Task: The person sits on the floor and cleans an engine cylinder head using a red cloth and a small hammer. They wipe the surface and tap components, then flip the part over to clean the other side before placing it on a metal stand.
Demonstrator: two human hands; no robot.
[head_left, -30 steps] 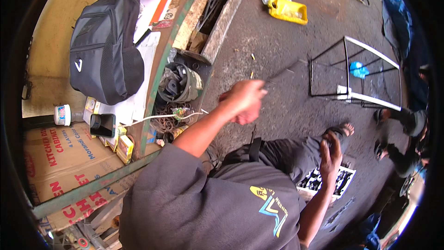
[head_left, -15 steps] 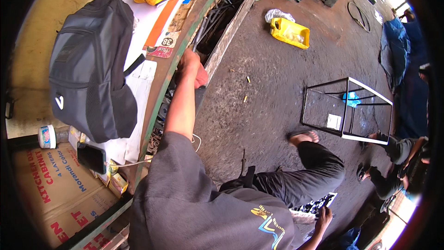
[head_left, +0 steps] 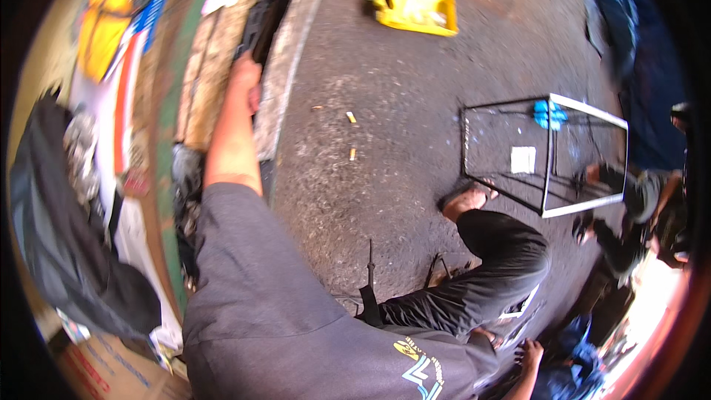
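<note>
My left arm stretches into a long wooden trough (head_left: 292, 59) beside the green-edged bench. Dark tools (head_left: 255, 30) lie in it, just past my left hand (head_left: 246, 78). The fingers of that hand are blurred and partly hidden among them. Something reddish (head_left: 254, 100) shows against the wrist; whether the hand holds it I cannot tell. At the lower right, beyond my bent leg, is my right hand (head_left: 529, 357), fingers apart and nothing seen in them. Partly behind that leg shows the pale edge of a board (head_left: 527, 302).
A black and white metal frame (head_left: 546, 155) stands on the floor, with a blue plastic bag (head_left: 549, 115) by it. A cut yellow jerrycan (head_left: 416, 11) lies farther off. The backpack (head_left: 74, 237) is on the bench at left. Another person's legs (head_left: 615, 185) are at right.
My view has swung left and my left hand has gone farther along the trough. My right hand has come away from the black-and-white patterned board.
</note>
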